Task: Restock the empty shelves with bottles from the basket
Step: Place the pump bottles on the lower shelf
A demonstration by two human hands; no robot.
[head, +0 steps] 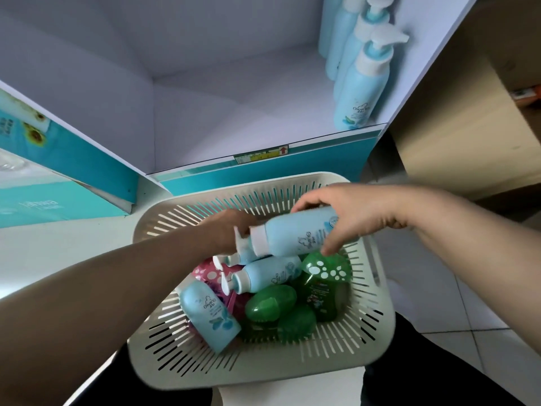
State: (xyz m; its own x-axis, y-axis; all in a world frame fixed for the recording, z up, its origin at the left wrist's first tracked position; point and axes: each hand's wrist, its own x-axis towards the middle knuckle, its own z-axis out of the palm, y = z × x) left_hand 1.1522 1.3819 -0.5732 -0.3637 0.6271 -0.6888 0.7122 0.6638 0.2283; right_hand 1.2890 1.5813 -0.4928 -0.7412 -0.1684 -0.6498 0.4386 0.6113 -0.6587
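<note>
- Saw the left hand [228,227] nearest, its forearm stretched in from the lower left over the basket [263,372], the hand down by the pump end of the held bottle.
- Could not tell its grip: fingers hidden behind the pump head, possibly touching it.
- Found the right hand [351,212] wrapped round the base end of a blue bottle [295,234], one digit under it and the rest over the top, holding it just above the heap in the basket.
- Noted that bottle lying on its side, long axis running left to right, pump towards the left hand, base in the right palm.
- Counted two more blue bottles [268,273] lying in the basket, with green bottles [323,276] to their right and a pink pack [206,272] tucked under on the left.
- Placed the shelf [248,112] beyond the basket's far rim, up and ahead, with a row of blue bottles [358,92] standing upright along its right side and the rest of its floor bare.
- Judged the step as taking one bottle out, with most of the restocking left to do.
- Judged the coming move to hinge on turning the bottle from lying to upright, pump on top, then carrying it forward and rightward to a bare spot just beside the row; reckoned the right hand nearer to that spot.
</note>
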